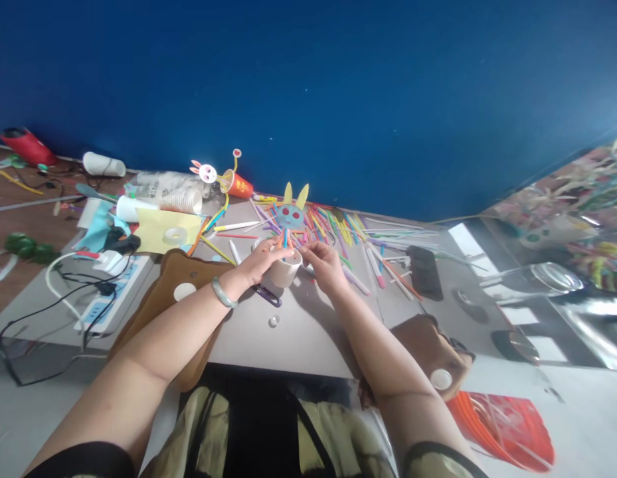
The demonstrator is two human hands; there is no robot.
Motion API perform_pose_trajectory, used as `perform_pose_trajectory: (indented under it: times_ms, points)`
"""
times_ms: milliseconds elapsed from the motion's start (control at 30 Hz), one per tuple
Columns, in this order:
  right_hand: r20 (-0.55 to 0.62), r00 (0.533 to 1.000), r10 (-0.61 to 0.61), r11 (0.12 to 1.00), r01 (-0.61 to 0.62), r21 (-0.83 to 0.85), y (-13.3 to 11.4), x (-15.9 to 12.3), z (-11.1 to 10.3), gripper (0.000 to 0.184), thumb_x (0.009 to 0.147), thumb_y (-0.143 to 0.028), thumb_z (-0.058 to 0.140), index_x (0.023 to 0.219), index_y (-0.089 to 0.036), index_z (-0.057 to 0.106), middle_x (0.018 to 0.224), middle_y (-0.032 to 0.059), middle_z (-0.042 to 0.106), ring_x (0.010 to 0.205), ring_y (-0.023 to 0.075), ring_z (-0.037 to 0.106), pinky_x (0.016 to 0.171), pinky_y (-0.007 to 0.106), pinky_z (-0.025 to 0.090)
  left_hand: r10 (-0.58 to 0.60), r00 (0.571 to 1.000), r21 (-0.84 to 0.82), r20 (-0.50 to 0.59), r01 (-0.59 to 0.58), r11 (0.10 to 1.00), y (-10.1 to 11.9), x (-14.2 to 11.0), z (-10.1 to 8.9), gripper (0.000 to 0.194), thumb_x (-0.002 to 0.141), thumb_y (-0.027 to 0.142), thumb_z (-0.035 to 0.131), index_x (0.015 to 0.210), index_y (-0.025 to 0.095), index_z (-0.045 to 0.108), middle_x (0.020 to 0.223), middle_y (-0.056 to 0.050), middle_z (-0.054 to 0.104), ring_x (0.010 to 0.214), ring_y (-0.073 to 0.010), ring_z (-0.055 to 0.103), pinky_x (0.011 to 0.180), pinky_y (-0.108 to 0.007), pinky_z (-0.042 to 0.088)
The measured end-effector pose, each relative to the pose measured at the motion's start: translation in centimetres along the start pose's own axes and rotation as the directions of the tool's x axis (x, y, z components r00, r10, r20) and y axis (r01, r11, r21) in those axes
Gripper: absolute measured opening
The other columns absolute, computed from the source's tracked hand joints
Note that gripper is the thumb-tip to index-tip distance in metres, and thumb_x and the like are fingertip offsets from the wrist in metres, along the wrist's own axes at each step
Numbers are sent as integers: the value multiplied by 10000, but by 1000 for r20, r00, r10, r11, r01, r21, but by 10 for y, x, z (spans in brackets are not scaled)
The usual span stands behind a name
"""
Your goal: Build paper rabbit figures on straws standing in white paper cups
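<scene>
We are holding a white paper cup [286, 273] over the middle of the worktop [308, 338], our left hand [261, 260] gripping its left side and rim. Our right hand [324, 263] is hovering close by the cup's right rim with thumb and fingers drawn near each other; we are not managing to tell whether they are pinching anything. Orange and blue strips are standing up from the cup's mouth, and a light-blue rabbit face [291, 216] with yellow ears is showing just above them. Dark-handled scissors [268, 296] are lying below our left hand, and a small whitish ring [273, 321] is resting nearer to us. Slender coloured sticks [345, 229] are spreading behind the cup towards the blue wall [308, 99], where a red paper cup [242, 186] is leaning beside a white rabbit face [207, 174].
</scene>
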State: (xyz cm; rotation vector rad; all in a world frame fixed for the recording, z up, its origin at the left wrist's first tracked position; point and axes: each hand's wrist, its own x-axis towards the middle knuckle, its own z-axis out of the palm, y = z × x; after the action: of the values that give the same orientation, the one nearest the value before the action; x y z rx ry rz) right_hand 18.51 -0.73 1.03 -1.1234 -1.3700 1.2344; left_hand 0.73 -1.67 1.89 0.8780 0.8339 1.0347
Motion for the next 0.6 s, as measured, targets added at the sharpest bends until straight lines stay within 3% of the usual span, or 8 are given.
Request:
perform_pose_trajectory:
  times_ms: [300, 433, 600]
  points:
    - [-175, 984, -35, 998, 45, 51, 2, 3, 2, 448, 765, -642, 789, 746, -229, 614, 616, -40, 542, 590, 126, 478, 641, 290, 429, 15, 1000, -116, -19, -17, 993, -9, 11, -6, 650, 626, 595, 911, 1046, 167, 660, 893, -37, 734, 787, -173, 669, 706, -287, 502]
    - [-202, 979, 10, 991, 18, 135, 8, 8, 3, 469, 737, -654, 794, 775, -236, 584, 614, -52, 533, 580, 121, 488, 631, 280, 429, 17, 1000, -110, 10, -16, 994, -12, 13, -8, 775, 501, 482, 1005, 1107, 178, 629, 951, -48, 755, 851, -203, 706, 784, -326, 535]
    - [-226, 973, 39, 980, 7, 198, 11, 9, 6, 452, 715, -611, 816, 769, -230, 578, 602, -56, 548, 566, 110, 492, 616, 265, 432, 109, 994, -103, 0, -108, 989, -15, 15, -8, 775, 429, 327, 1037, 1084, 186, 646, 1002, -37, 766, 905, -195, 712, 864, -324, 526]
